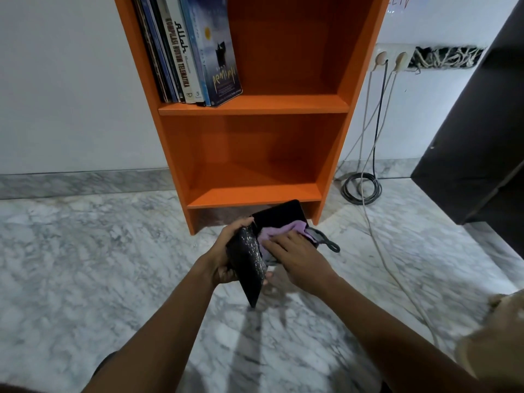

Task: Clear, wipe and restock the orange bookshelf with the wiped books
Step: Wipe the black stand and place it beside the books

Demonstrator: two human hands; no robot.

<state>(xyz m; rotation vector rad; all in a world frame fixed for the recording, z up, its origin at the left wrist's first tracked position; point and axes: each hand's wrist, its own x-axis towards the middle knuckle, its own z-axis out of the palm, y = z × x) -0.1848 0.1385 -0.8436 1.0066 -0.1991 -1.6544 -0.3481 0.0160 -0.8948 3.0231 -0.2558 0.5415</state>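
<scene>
Black book (249, 259), held open low over the marble floor (85, 265), right in front of the foot of the orange bookshelf (252, 154). Front cover with white speckles turned toward the camera, back part lying flatter behind. Gripped along its near edge by the left hand (226, 251), fingers curled over the top and thumb side wrapped under, closed tight on the cover. Just to the right, touching the open inside, a purple cloth (279, 232) with a dark loop (329, 243) sticking out at the far end. Pressed flat on that cloth, the right hand (295, 251), fingers spread out and lying straight, not pinching anything.

Above, two orange shelves. Lower shelf bare. Upper shelf with a row of books (187, 49) standing at its left side, leaning a little, spines and one dark blue cover facing out. Rest of that shelf bare.

Off to the right, a white wall with two plugs (391, 61) in a socket strip, cords (377, 114) hanging down to a dark coil (360, 188) on the floor. Farther right, a dark cabinet (476, 131). Near the bottom right corner, a blurry pale shape, too close to tell what.
</scene>
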